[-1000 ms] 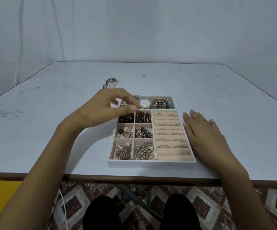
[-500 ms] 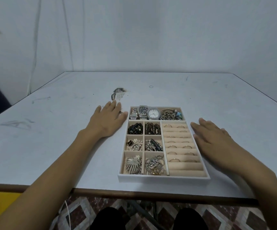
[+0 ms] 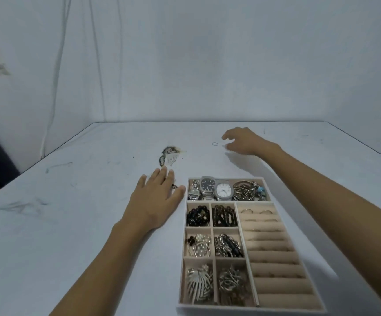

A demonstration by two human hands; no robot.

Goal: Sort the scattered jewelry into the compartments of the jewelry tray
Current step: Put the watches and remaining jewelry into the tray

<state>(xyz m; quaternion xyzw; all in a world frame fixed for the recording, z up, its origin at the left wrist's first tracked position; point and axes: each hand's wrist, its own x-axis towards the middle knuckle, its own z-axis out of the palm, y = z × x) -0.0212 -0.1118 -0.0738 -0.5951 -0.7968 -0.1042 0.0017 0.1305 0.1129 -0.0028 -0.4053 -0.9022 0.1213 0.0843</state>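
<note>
Right hand (image 3: 246, 141) now out beside ring (image 3: 215, 144), fingers spread, empty; left hand (image 3: 155, 201) flat by tray (image 3: 242, 309)

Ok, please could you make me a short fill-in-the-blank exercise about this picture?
The left hand rests flat on the table, to the ____ of the jewelry tray.
The right hand is stretched toward a small ring lying on the ____.
In the tray's far compartment, beside the dark-dial watch, lies a second watch with a ____ dial.
Missing words: left, table, white.
</note>
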